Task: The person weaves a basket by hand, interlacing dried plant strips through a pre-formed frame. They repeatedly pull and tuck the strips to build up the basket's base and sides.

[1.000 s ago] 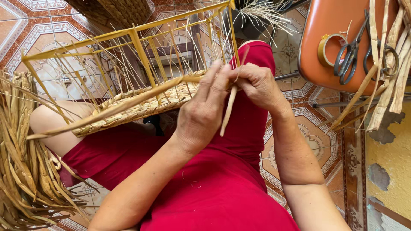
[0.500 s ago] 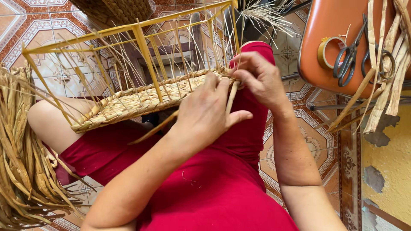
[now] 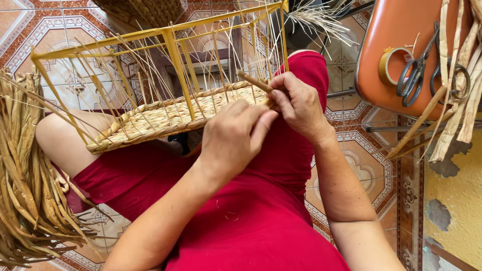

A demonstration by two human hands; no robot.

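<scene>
On the lap, tilted across the red skirt point(image 3: 251, 221), rests the basket point(image 3: 165, 118): a woven straw base with thin upright stakes inside a yellow frame point(image 3: 173, 50). At its near corner, about 3 o'clock from the base's middle, the right hand point(image 3: 301, 103) pinches a straw strand point(image 3: 253, 81) between thumb and fingers, the strand's free end poking up toward 10 o'clock. The left hand point(image 3: 233, 138) sits at 7 o'clock from the right one, fingers curled and pressed against the base's edge; whether it clasps a strand of its own I cannot tell, since the knuckles cover it.

I judge the strand light, dry and pliant yet apt to crack if bent sharply, so it is best held close to the weave, where the pull is short. The base looks firm but springy; the stakes seem flimsy and poor places to grip, while the frame is stiff and would bear a hold.

At 9 o'clock a bundle of straw point(image 3: 25, 175) hangs beside the knee, cut off by the picture's edge. At 2 o'clock an orange chair point(image 3: 396, 40) carries scissors point(image 3: 416, 70), a tape roll point(image 3: 389, 65) and more strips. The weave's working point is hidden behind the fingers, and the basket's underside is out of sight.
</scene>
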